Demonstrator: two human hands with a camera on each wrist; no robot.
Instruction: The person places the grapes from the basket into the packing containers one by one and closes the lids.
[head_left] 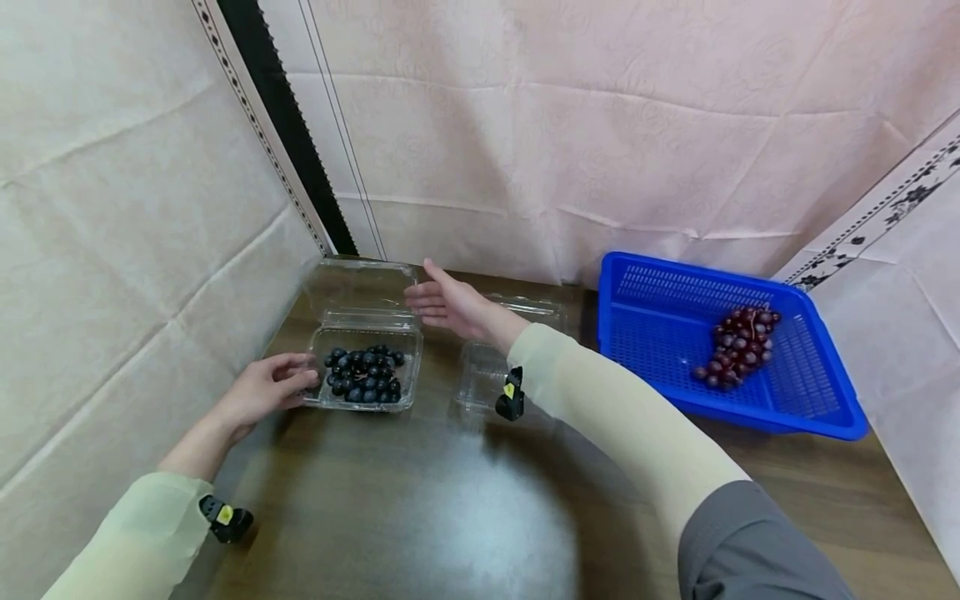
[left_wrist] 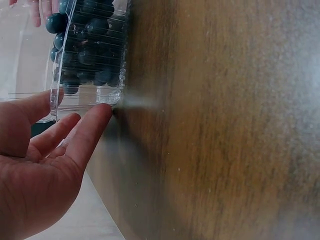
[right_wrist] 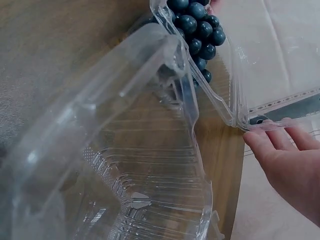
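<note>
Dark grapes (head_left: 365, 373) lie in a clear plastic clamshell box (head_left: 408, 392) whose lid (head_left: 360, 283) stands raised behind it. At the box's left side, my left hand (head_left: 266, 390) holds the wall, with the thumb at the rim and the fingers (left_wrist: 92, 132) against the outside. My right hand (head_left: 453, 307) reaches to the lid's right edge, fingers straight and thumb pointing up. In the right wrist view its fingertips (right_wrist: 255, 140) touch the lid's edge, or lie very close to it.
A second clear plastic box (head_left: 480, 379) stands to the right, partly under my right forearm, its lid raised. Farther right, a blue basket (head_left: 645, 333) holds a bunch of red grapes (head_left: 738, 348). Pale cloth walls (head_left: 525, 150) enclose the wooden table (head_left: 420, 508) at the back and sides.
</note>
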